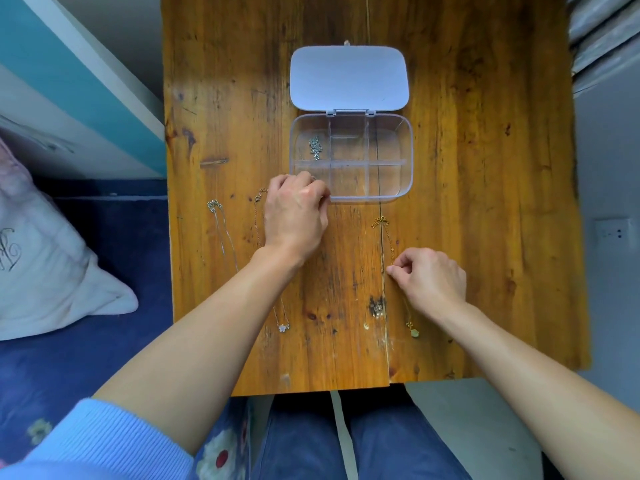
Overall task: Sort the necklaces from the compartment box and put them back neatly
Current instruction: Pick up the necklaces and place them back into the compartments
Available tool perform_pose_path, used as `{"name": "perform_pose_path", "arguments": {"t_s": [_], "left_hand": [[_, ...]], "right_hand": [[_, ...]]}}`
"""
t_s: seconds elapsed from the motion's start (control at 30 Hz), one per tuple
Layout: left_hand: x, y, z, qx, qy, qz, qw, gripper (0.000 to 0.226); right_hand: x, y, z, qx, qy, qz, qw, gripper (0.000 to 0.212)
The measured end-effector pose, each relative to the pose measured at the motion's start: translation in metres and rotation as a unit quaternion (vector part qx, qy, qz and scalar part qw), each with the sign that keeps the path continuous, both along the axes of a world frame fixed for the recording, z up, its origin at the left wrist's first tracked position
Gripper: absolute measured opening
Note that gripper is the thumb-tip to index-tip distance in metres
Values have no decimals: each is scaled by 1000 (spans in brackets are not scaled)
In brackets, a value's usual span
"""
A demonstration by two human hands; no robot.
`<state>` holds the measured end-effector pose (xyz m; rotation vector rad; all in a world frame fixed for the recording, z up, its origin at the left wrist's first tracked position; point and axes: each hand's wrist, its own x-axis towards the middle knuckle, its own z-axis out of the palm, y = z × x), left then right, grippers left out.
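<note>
A clear compartment box (408,157) lies open on the wooden table (485,202), its white lid (349,77) folded back. A silver necklace (316,147) is bunched in its far left compartment. My left hand (296,216) is closed at the box's near left corner; what it holds is hidden. My right hand (429,278) pinches the chain of a gold necklace (381,221) that lies stretched toward me, with a pale pendant (413,332) at its near end. A thin silver chain (218,223) and a rose-gold necklace with a flower pendant (283,328) lie stretched out on the left.
A blue floral bedspread (104,271) and a white pillow (41,271) lie left of the table. A wall socket (611,233) sits at the right. My legs in jeans (311,441) are under the table's near edge.
</note>
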<state>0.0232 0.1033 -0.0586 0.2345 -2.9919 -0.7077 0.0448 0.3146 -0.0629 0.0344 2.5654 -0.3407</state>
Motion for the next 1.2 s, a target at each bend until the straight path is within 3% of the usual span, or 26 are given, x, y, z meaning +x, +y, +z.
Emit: {"name": "perform_pose_path", "arguments": {"t_s": [0.2, 0.3, 0.4, 0.67, 0.93, 1.2], "left_hand": [[1, 4, 0, 7, -11, 26, 1000, 2], [1, 6, -2, 16, -26, 44, 999, 4], [0, 6, -3, 25, -38, 53, 998, 7], [0, 4, -2, 48, -45, 64, 996, 10], [3, 6, -2, 52, -41, 80, 995, 10], [2, 4, -4, 53, -34, 74, 995, 10]], "right_hand": [[5, -4, -4, -18, -20, 27, 999, 18], [-6, -3, 6, -137, -27, -64, 988, 13], [-24, -5, 31, -281, -17, -164, 945, 12], [-89, -34, 100, -447, -2, -175, 878, 10], [-134, -71, 114, -460, -8, -147, 876, 6], [-151, -84, 67, -376, -39, -185, 907, 8]]}}
